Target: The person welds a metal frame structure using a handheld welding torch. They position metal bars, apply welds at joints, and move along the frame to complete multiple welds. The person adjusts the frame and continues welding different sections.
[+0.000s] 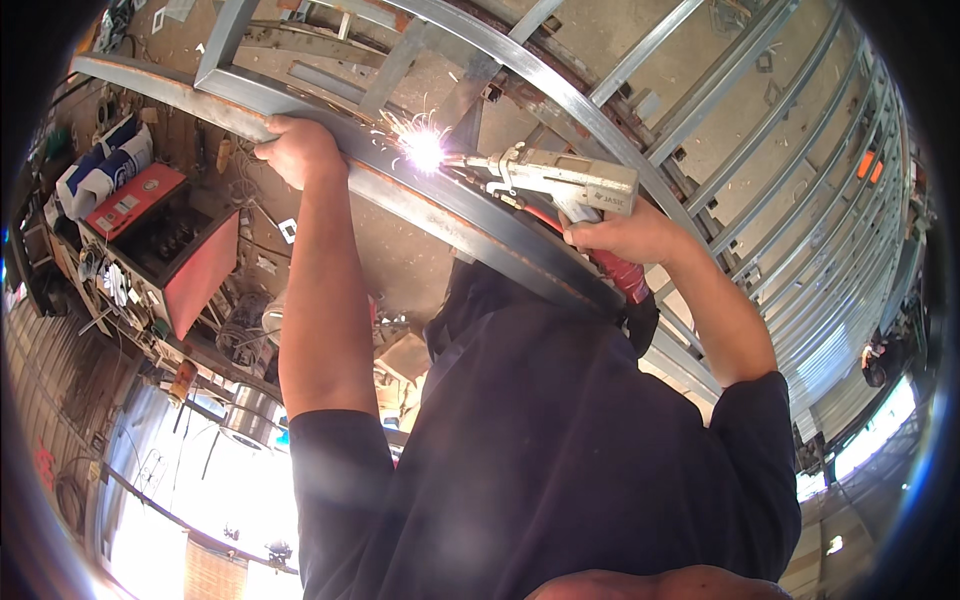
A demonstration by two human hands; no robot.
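Note:
My left hand [303, 153] is closed around the edge of a long grey steel tube [450, 222], which crosses in front of my body. In my right hand [635, 235] is a welding gun [568, 180], held by its handle. Its nozzle points left, and a bright arc [425, 152] with flying sparks glows at its tip, on the steel's upper side. The glare hides the exact spot where tip and metal meet. A red cable [618, 270] hangs below the gun. Another steel piece [228, 50] meets the tube beyond my left hand.
Parallel metal bars [790, 150] form a large frame on the right, with a curved rail [560, 88] running behind the gun. At left stand a red metal box [200, 275] and a blue-and-white bag [105, 165]. Tools and scraps lie around the box.

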